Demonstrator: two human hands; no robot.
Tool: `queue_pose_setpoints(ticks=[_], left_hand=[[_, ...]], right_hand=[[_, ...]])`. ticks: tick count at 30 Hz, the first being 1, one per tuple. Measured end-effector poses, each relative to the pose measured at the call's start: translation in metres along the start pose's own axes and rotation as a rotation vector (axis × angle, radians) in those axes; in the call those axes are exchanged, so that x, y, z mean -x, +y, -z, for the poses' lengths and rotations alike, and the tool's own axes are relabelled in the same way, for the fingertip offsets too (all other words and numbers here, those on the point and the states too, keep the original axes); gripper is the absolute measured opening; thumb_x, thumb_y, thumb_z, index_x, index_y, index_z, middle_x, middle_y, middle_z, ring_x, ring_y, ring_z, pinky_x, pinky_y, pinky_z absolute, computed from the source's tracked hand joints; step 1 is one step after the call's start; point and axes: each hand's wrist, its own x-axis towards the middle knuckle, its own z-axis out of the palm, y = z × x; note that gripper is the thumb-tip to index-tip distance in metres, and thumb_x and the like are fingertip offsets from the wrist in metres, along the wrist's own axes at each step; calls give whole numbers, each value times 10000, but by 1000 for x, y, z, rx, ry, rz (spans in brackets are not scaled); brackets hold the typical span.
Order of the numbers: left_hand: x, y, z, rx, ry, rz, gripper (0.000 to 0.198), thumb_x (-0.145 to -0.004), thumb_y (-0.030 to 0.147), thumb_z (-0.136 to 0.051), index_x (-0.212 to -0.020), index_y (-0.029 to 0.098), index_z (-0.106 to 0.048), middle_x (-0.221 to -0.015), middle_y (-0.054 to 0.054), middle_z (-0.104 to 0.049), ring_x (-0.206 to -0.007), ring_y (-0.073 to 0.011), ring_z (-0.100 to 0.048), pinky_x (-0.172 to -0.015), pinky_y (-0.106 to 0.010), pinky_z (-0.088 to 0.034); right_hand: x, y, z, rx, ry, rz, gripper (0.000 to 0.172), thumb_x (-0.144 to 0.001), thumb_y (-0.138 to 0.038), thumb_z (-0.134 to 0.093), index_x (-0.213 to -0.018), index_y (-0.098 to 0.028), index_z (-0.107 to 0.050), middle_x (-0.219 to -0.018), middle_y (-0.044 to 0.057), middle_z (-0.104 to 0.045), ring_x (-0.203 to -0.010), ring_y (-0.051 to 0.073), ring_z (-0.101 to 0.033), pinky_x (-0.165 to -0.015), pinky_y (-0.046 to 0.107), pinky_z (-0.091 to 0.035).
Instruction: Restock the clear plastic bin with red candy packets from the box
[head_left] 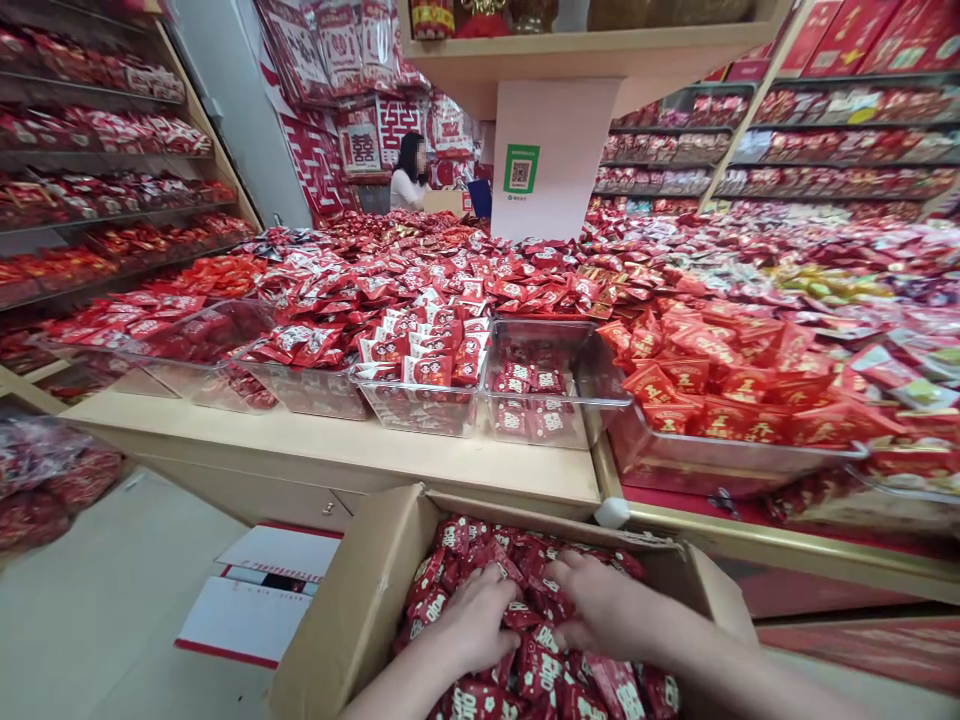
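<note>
A cardboard box stands open in front of me, filled with small dark red candy packets with pale print. Both my hands reach into it and touch the packets. My left hand lies on the left of the pile, fingers curved and thumb apart. To its right, my right hand faces it with fingers and thumb apart. Some packets lie between the two hands. The fingertips are partly hidden among them, and neither hand visibly lifts a packet.
A clear bin with similar dark red packets stands on the counter. Beside it are a bin of red-and-white packets and a bin of bright red packets. A white carton lies left of the box. A person is at the back.
</note>
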Motion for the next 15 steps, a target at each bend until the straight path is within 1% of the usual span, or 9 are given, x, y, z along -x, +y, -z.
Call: queue_pose_setpoints(ticks=[1, 2, 3, 4, 6, 8, 10, 12, 15], left_hand=[[-1, 2, -2, -14, 19, -18, 350, -609, 266, -600, -956, 231, -574, -1026, -70, -493, -996, -286, -426, -862, -402, -328], [-1, 4, -4, -20, 36, -44, 311, -600, 238, -605, -910, 226, -580, -997, -62, -508, -979, -276, -436, -863, -396, -326], [-2, 5, -6, -20, 48, -71, 280, -603, 213, -599, -882, 225, -577, -972, -53, -523, -964, -263, -447, -866, -389, -322], [-2, 7, -7, -22, 56, -94, 256, -621, 202, -582, -876, 226, -568, -948, -46, -538, -942, -248, -462, -861, -379, -327], [-1, 8, -8, 13, 83, -103, 243, -685, 223, -531, -928, 228, -538, -926, -40, -566, -901, -221, -495, -835, -353, -351], [-2, 9, -5, 137, 163, -88, 302, -749, 266, -470, -1048, 229, -485, -1018, -55, -569, -950, -209, -500, -849, -335, -354], [-5, 8, -1, 332, 269, -65, 380, -773, 290, -444, -1147, 224, -429, -1178, -66, -504, -1079, -198, -441, -925, -324, -298], [-8, 7, 2, 522, 339, -13, 420, -766, 300, -456, -1174, 206, -418, -1241, -67, -457, -1139, -193, -391, -963, -316, -254], [-10, 8, 4, 751, 309, 56, 443, -719, 306, -524, -1142, 199, -444, -1124, -46, -534, -994, -177, -492, -893, -307, -333]], right_hand=[[1, 13, -21, 46, -37, -65, 494, -323, -287, -729, -806, -332, -635, -966, 63, -615, -914, 288, -551, -650, 373, -463], [0, 24, -38, 88, -46, -122, 605, -311, -273, -729, -899, -353, -614, -1082, 78, -566, -1015, 336, -490, -666, 432, -456], [-2, 32, -51, 143, -71, -137, 694, -324, -264, -722, -995, -364, -576, -1172, 95, -504, -1089, 371, -418, -676, 484, -441], [-4, 37, -61, 192, -41, -146, 730, -355, -246, -707, -1057, -363, -543, -1208, 110, -470, -1118, 390, -376, -682, 516, -429], [-8, 43, -71, 269, 57, -114, 683, -459, -190, -640, -1114, -333, -513, -1171, 145, -489, -1087, 394, -406, -679, 516, -429], [-9, 46, -74, 290, 140, -73, 609, -507, -129, -573, -1094, -284, -539, -1075, 168, -538, -990, 378, -486, -675, 474, -445], [-9, 50, -73, 251, 151, -57, 544, -493, -121, -580, -1020, -256, -582, -989, 160, -569, -895, 364, -536, -666, 435, -460], [-8, 56, -69, 197, 123, -40, 489, -451, -144, -632, -926, -257, -609, -949, 132, -582, -857, 357, -549, -671, 422, -466], [-7, 65, -65, 135, 127, -9, 381, -459, -148, -651, -815, -278, -619, -905, 83, -601, -852, 325, -555, -688, 402, -468]])
